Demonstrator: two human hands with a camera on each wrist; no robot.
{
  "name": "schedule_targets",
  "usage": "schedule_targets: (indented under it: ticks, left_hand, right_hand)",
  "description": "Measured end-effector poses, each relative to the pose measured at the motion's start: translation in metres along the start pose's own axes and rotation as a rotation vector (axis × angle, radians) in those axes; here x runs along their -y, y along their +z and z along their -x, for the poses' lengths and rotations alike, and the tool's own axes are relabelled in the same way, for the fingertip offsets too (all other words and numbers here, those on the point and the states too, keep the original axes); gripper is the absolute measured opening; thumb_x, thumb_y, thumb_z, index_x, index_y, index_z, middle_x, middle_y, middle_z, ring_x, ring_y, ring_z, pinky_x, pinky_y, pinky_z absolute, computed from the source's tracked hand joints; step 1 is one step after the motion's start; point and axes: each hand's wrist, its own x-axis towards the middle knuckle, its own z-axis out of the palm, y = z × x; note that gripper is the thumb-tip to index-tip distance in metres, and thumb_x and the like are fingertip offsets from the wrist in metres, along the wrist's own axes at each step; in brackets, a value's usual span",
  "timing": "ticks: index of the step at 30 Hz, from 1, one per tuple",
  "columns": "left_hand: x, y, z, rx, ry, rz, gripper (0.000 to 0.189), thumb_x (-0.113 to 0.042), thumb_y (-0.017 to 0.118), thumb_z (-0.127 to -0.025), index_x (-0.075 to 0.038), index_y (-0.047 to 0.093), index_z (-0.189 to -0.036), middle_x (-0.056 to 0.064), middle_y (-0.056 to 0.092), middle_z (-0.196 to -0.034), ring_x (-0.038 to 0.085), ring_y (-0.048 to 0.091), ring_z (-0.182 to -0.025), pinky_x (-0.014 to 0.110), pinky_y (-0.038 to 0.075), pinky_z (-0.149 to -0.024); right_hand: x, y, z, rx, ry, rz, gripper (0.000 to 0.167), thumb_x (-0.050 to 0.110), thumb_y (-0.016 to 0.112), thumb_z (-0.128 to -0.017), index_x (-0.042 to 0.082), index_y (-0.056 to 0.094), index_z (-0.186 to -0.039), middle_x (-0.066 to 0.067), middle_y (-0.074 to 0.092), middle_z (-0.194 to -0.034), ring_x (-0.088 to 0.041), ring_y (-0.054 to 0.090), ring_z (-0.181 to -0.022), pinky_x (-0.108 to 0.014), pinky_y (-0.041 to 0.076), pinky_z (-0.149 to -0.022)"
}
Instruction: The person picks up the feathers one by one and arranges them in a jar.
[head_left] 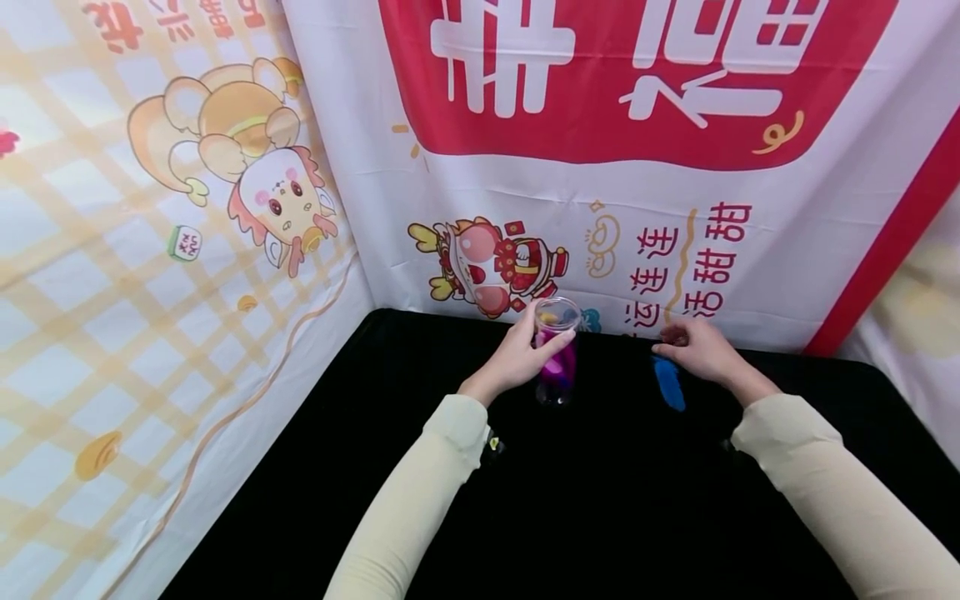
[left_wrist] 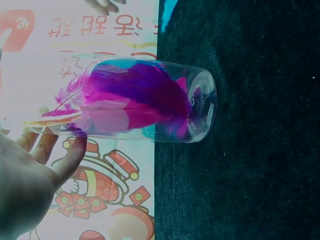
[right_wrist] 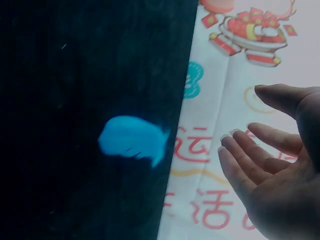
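Observation:
My left hand (head_left: 522, 350) grips a clear plastic jar (left_wrist: 202, 107) near its rim, thumb curled round its side. Inside the jar are purple and pink feathers (left_wrist: 145, 97), with bits of blue and yellow among them. A single blue feather (head_left: 669, 383) shows against the black cloth to the right of the jar; whether it lies flat on it I cannot tell. Just beyond that feather is my right hand (head_left: 701, 348). In the right wrist view, the right hand (right_wrist: 270, 155) has its fingers spread apart, holding nothing, with the blue feather (right_wrist: 132, 138) away from the fingertips.
Black cloth (head_left: 585, 508) covers the table. Behind its far edge hangs a white printed sheet (head_left: 480, 192) with red lettering and cartoon figures. A yellow checked sheet (head_left: 150, 333) hangs along the left side.

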Motion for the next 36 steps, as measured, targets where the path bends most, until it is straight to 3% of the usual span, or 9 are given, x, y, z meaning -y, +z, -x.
schedule_targets:
  ticks: [7,12,17,22,29,36]
  left_hand:
    - [0.000,-0.001,0.000,0.001,-0.003,-0.002,0.075,-0.057,0.062,-0.097,-0.024,0.030,-0.157,0.003,0.050,-0.147,0.014,0.050,-0.133,0.041,0.039,-0.113]
    - [-0.001,-0.002,-0.001,-0.001,-0.008,-0.005,0.076,-0.058,0.061,-0.097,-0.025,0.029,-0.157,0.004,0.050,-0.148,0.015,0.049,-0.134,0.042,0.039,-0.114]
    - [0.002,-0.001,-0.002,0.001,-0.006,0.002,0.075,-0.058,0.061,-0.098,-0.025,0.029,-0.157,0.004,0.050,-0.148,0.016,0.049,-0.135,0.044,0.038,-0.115]
    - [0.002,0.000,0.000,-0.003,-0.007,-0.006,0.075,-0.059,0.061,-0.098,-0.026,0.029,-0.157,0.006,0.050,-0.149,0.015,0.050,-0.134,0.044,0.038,-0.115]
    - [0.001,0.000,0.000,0.006,-0.015,0.010,0.075,-0.061,0.060,-0.097,-0.027,0.029,-0.156,0.006,0.051,-0.148,0.015,0.050,-0.133,0.045,0.040,-0.114]
    - [0.000,0.000,0.001,-0.003,-0.028,-0.003,0.078,-0.061,0.061,-0.097,-0.026,0.027,-0.158,0.005,0.050,-0.149,0.016,0.049,-0.135,0.045,0.039,-0.114]
  right_hand:
    - [-0.024,0.006,-0.001,-0.014,0.037,0.037,0.048,0.025,0.067,-0.099,-0.015,0.059,-0.125,-0.034,0.065,-0.119,-0.046,0.064,-0.108,-0.056,0.052,-0.091]
    - [-0.038,0.007,-0.003,0.014,0.091,0.040,0.056,0.028,0.065,-0.100,-0.016,0.053,-0.133,-0.036,0.060,-0.128,-0.049,0.058,-0.117,-0.058,0.049,-0.095]
    - [-0.050,0.010,-0.004,0.032,0.154,0.033,0.057,0.028,0.065,-0.100,-0.017,0.053,-0.132,-0.037,0.058,-0.128,-0.051,0.054,-0.120,-0.059,0.048,-0.096]
    - [-0.055,0.015,-0.001,0.010,0.198,0.002,0.054,0.025,0.068,-0.097,-0.019,0.057,-0.125,-0.036,0.061,-0.122,-0.047,0.059,-0.111,-0.055,0.052,-0.089]
    - [-0.061,0.022,-0.001,0.025,0.250,-0.124,0.045,0.017,0.068,-0.097,-0.021,0.058,-0.119,-0.025,0.069,-0.097,-0.031,0.068,-0.086,-0.044,0.059,-0.075]
    - [-0.067,0.026,-0.003,0.034,0.280,-0.205,0.045,0.015,0.066,-0.099,-0.023,0.057,-0.122,-0.030,0.069,-0.107,-0.031,0.071,-0.090,-0.045,0.060,-0.079]
